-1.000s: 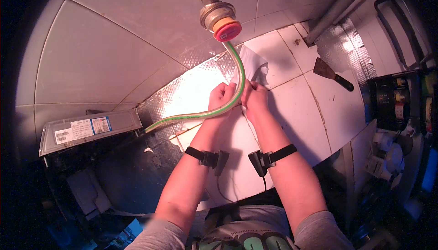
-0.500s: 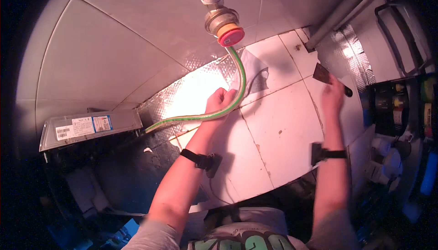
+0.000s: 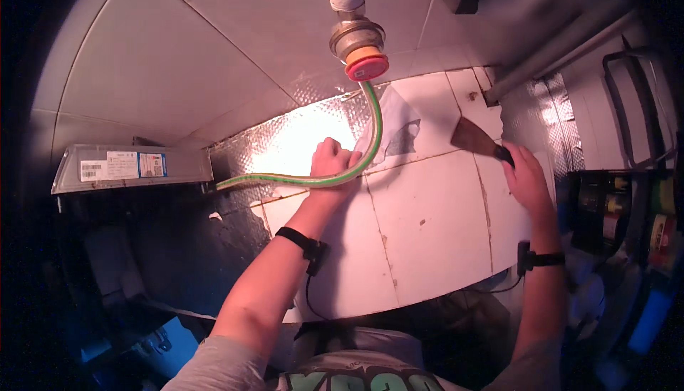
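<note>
My right hand [image 3: 529,177] is wrapped round the dark handle of a scraper [image 3: 476,140]. Its broad brownish blade points left over the white tiled counter [image 3: 442,230]. Further left, my left hand [image 3: 332,160] is closed near the bright silver foil [image 3: 288,145] on the counter; what its fingers grip, if anything, is hidden. A green-striped clear hose [image 3: 376,127] crosses over my left wrist. Beside that hand lies a crumpled whitish sheet [image 3: 390,109] with a torn grey patch.
A pipe valve with a red cap [image 3: 367,67] hangs above the counter, joined to the hose. At left stands a grey metal box [image 3: 135,166] with labels. Grey pipes [image 3: 563,56] slant along the right, with dark shelves of bottles [image 3: 613,209] below.
My right hand has shifted lower and the scraper's blade has swung left, its handle now more within the palm. The left hand stays near the foil. The whole view has moved slightly.
</note>
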The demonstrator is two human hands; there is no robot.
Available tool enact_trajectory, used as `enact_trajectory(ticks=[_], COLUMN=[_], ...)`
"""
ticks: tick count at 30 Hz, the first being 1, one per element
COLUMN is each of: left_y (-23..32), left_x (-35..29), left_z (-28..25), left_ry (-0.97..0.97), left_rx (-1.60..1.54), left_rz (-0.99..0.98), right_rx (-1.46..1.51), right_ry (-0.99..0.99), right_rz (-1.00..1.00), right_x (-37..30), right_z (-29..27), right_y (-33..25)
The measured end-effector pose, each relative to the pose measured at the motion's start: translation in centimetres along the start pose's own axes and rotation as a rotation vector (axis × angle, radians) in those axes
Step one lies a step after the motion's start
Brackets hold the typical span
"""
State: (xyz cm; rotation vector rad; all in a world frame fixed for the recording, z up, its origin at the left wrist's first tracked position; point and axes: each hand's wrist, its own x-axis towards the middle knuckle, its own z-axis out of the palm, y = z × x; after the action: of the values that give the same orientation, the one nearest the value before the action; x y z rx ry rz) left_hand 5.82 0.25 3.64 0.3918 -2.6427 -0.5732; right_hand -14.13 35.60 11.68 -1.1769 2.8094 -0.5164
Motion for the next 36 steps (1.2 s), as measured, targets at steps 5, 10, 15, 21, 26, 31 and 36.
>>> enact_trajectory(ticks=[5,10,15,21,26,31,36], left_y=[-0.4,0.0,0.4,0.2,0.2,0.3,0.3], left_x=[-0.6,-0.5,-0.4,-0.4,-0.3,-0.2,-0.2], left_z=[0.2,0.6,0.4,0.4,0.4,0.3,0.3], left_ry=[0.027,0.019,0.006,0.001,0.010,0.026,0.031], left_rx=[0.014,0.027,0.037,0.048,0.039,0.042,0.020], left_rz=[0.016,0.004,-0.025,-0.017,-0.009,-0.002,-0.008], right_rx=[0.087,0.042,-0.074,-0.152,-0.178,-0.181,-0.181], right_ry=[-0.050,-0.018,-0.094,-0.173,-0.195,-0.172,-0.131], right_rz=[0.059,0.188,0.307,0.312,0.327,0.319,0.297], right_x=[8.4,10.4,10.3,10.7,10.9,10.8,10.9], right_z=[0.1,4.2,6.8,7.2,6.8,6.9,7.5], right_y=[-4.1,-8.2,-13.3,-15.3,-16.0,-16.1,-16.0])
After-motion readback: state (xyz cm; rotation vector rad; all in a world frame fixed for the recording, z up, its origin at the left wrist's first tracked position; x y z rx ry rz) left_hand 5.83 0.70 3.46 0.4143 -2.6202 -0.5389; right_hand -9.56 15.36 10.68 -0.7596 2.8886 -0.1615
